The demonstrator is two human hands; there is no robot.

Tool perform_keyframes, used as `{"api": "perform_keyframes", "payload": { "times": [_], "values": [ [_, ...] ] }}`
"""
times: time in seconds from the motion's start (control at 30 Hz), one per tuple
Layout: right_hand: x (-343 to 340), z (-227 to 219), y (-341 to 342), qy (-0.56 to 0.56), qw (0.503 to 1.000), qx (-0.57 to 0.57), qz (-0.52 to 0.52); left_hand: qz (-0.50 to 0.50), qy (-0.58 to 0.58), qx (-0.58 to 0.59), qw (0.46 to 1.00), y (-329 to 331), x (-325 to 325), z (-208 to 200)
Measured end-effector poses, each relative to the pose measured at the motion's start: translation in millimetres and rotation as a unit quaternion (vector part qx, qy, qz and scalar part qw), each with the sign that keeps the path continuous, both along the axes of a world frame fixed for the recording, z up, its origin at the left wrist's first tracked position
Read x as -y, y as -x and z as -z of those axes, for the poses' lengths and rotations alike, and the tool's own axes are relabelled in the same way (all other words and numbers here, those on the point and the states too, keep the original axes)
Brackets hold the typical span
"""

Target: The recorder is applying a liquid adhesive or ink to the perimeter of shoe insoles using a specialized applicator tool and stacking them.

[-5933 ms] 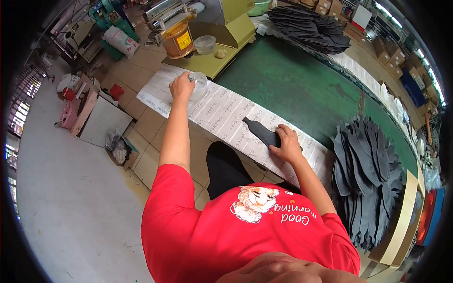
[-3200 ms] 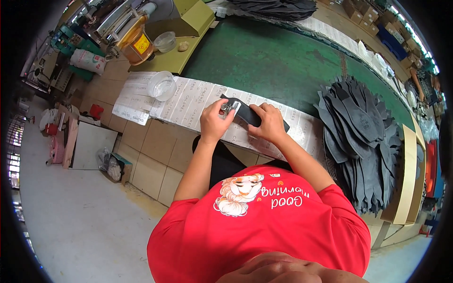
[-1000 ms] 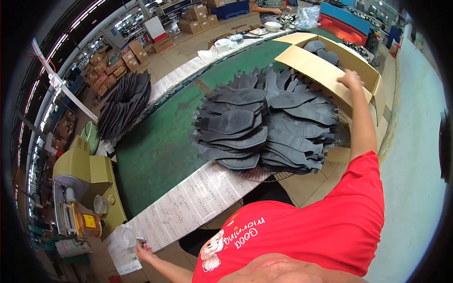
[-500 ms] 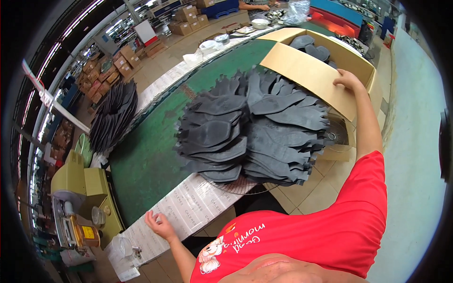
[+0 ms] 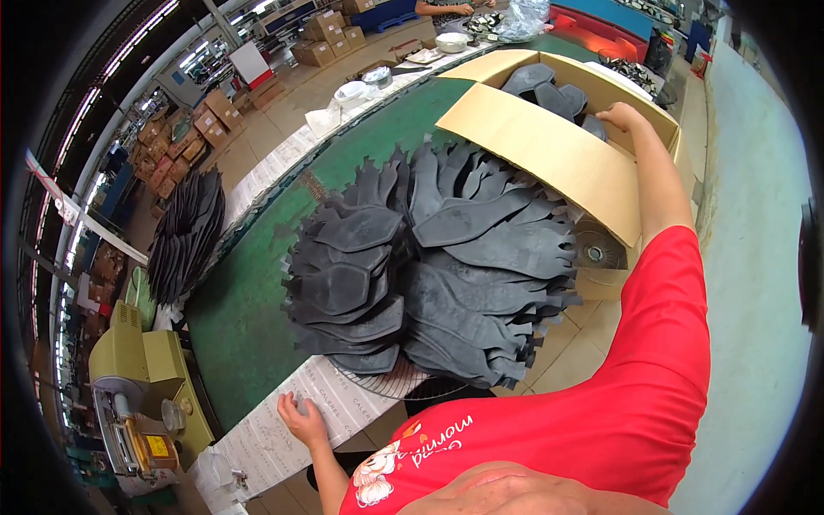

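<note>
My left hand (image 5: 302,419) hovers at the near edge of the table, over the white printed paper (image 5: 330,395), its fingers apart and nothing in them. Stretched out to the far right, my right hand (image 5: 620,117) reaches over the flap into an open cardboard box (image 5: 536,142). Its fingers are loosely bent beside dark grey shoe insoles (image 5: 558,96) in the box; no insole shows in its grip. Between my arms, a large fanned pile of dark grey insole pieces (image 5: 472,266) rests on a round wire rack (image 5: 386,384).
A green table surface (image 5: 257,300) runs beneath the pile. At left stand an olive-green machine (image 5: 137,369) and another stack of black pieces (image 5: 187,232). White bowls (image 5: 451,41) sit along the far edge. A pale wall (image 5: 755,257) rises at right.
My right hand has moved from the box's front flap to farther inside, near the insoles. The view has shifted slightly, and my left hand's fingers have bent a little more.
</note>
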State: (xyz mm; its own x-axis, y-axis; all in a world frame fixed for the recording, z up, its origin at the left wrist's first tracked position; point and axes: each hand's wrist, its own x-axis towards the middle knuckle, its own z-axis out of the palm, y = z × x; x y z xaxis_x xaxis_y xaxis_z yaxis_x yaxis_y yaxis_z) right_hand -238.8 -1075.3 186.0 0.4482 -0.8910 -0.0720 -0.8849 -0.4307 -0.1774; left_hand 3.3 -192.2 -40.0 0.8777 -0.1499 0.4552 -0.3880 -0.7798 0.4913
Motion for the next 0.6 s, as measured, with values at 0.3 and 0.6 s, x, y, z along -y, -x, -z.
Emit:
{"api": "perform_keyframes", "payload": {
  "times": [0.3,0.6],
  "values": [
    [27.5,37.7,10.1,-0.099,0.987,-0.125,0.013,-0.029,-0.064,0.005,0.998,1.6,7.4,-7.0],
    [98.0,77.1,8.0,-0.023,0.999,0.039,0.007,-0.034,-0.109,0.027,0.993,3.9,17.6,-6.2]
  ]
}}
